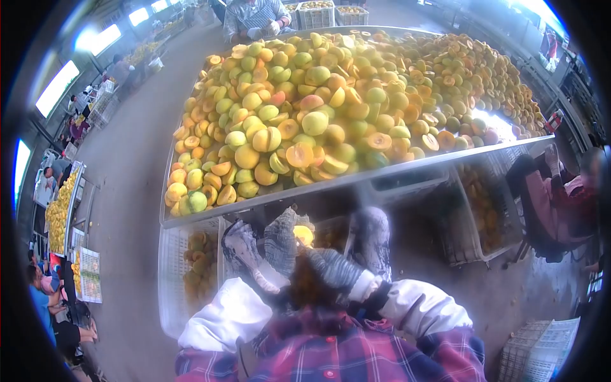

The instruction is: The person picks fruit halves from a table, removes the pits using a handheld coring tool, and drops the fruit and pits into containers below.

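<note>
My left hand (280, 239), in a grey knitted glove, is in front of my lap below the table edge. Its fingers are closed round a bright yellow peach piece (303, 236), the cut side apparently facing up. Close beside it is my right hand (335, 268), also gloved in grey, with the fingers curled in toward the peach. A dark blurred shape covers part of that hand, so anything in it is hidden. Both forearms wear white sleeve covers. Ahead of my hands, a metal-rimmed table (356, 179) bears a heap of yellow-green peaches (273, 121), many cut in half.
White crates with fruit stand under the table, one at left (170, 280) and one at right (464, 223). Another crate (538, 350) is at lower right. A person (254, 19) works across the table, another sits at right. More people and fruit tables line the left.
</note>
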`<state>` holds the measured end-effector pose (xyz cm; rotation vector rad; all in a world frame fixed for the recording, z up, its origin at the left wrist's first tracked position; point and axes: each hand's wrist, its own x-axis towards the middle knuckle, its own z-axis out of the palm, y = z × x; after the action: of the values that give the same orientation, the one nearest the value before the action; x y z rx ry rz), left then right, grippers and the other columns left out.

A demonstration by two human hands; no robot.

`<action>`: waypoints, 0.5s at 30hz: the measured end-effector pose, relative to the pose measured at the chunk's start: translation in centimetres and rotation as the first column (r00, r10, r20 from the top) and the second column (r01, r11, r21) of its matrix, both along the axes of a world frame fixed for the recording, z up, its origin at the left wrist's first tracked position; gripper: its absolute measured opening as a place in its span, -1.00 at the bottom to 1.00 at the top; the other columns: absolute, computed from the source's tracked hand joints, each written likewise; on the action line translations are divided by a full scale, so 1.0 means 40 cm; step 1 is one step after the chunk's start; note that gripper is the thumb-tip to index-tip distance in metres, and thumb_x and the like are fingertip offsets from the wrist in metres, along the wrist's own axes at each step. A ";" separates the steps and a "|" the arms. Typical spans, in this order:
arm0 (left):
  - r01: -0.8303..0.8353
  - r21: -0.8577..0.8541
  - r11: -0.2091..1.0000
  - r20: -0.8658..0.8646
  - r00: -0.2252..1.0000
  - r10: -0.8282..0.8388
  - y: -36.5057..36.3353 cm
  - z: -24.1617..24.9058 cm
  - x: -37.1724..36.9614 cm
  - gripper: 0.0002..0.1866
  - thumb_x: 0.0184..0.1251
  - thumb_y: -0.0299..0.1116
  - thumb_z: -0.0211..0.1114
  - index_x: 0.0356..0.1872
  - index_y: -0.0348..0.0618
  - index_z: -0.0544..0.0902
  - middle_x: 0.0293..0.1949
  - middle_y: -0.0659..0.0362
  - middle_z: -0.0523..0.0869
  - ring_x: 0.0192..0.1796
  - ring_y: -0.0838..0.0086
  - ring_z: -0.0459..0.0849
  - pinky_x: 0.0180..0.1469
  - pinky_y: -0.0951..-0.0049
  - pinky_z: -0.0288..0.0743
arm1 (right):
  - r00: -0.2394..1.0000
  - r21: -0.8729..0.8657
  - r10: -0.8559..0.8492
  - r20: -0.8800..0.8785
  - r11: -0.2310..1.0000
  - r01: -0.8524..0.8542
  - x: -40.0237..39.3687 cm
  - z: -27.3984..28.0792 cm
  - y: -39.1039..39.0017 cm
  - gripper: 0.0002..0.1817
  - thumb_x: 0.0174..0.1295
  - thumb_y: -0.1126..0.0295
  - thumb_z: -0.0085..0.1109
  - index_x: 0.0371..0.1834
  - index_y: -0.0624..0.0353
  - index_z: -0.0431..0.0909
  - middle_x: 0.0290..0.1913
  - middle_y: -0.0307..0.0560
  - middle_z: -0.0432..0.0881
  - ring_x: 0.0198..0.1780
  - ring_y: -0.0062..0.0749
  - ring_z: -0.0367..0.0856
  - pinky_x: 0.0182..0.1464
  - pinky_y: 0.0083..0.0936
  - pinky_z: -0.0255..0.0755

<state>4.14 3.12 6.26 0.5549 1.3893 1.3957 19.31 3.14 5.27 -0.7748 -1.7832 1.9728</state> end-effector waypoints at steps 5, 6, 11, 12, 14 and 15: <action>0.239 0.439 0.866 -0.669 0.731 0.137 0.000 -0.004 0.005 -0.64 0.46 -0.17 0.18 -0.28 -0.35 0.67 -0.49 0.07 0.72 -0.48 0.41 0.67 -0.38 0.45 0.58 | 0.984 0.611 -0.142 0.112 0.790 0.044 -0.033 -0.077 -0.009 -0.64 0.54 0.26 -0.10 0.18 0.28 0.48 -0.01 -0.09 0.63 0.03 -0.44 0.60 0.07 -0.58 0.44; 0.033 -0.044 0.998 -0.161 0.986 -0.040 0.012 0.047 0.001 -0.62 0.48 -0.18 0.15 -0.32 -0.36 0.67 -0.48 0.07 0.73 -0.46 0.46 0.68 -0.40 0.45 0.55 | 0.962 0.228 -0.047 0.271 0.974 -0.017 -0.032 -0.026 -0.007 -0.65 0.57 0.32 -0.21 0.19 0.30 0.46 0.00 -0.09 0.60 0.05 -0.46 0.58 0.09 -0.59 0.45; 0.014 0.025 1.000 -0.059 0.998 -0.013 0.013 -0.002 -0.035 -0.68 0.43 -0.21 0.21 -0.29 -0.33 0.68 -0.47 0.10 0.74 -0.45 0.47 0.67 -0.41 0.41 0.54 | 0.988 0.133 -0.154 -0.027 0.979 0.157 -0.045 -0.086 -0.025 -0.69 0.50 0.47 -0.21 0.16 0.31 0.47 -0.03 -0.03 0.61 0.01 -0.36 0.60 0.06 -0.50 0.51; 0.186 -0.006 0.983 -0.116 0.976 -0.185 0.015 0.009 -0.048 -0.68 0.44 -0.22 0.19 -0.28 -0.33 0.68 -0.45 0.11 0.75 -0.44 0.47 0.68 -0.38 0.42 0.56 | 0.992 0.399 0.023 0.125 0.914 -0.071 -0.025 -0.050 0.001 -0.69 0.50 0.47 -0.19 0.17 0.32 0.46 0.00 -0.02 0.60 0.01 -0.37 0.60 0.07 -0.49 0.51; 0.340 -0.033 0.940 -0.160 0.926 -0.341 0.001 0.037 -0.047 -0.60 0.46 -0.11 0.15 -0.23 -0.33 0.68 -0.36 0.10 0.77 -0.39 0.43 0.72 -0.25 0.43 0.63 | 0.970 0.516 0.186 0.156 0.822 -0.241 0.030 0.074 0.025 -0.70 0.50 0.43 -0.14 0.17 0.37 0.44 0.01 0.01 0.59 0.04 -0.38 0.59 0.09 -0.49 0.51; 0.336 -0.031 0.942 -0.167 0.927 -0.336 -0.002 0.031 -0.050 -0.60 0.46 -0.11 0.15 -0.23 -0.33 0.68 -0.36 0.10 0.77 -0.39 0.43 0.72 -0.25 0.43 0.63 | 0.970 0.521 0.190 0.152 0.818 -0.242 0.029 0.066 0.022 -0.70 0.50 0.43 -0.14 0.17 0.37 0.44 0.01 0.01 0.59 0.04 -0.38 0.59 0.09 -0.49 0.51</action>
<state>2.13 3.04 7.51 0.8850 1.3527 1.0892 20.48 4.01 7.90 -0.4926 -2.4154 1.4359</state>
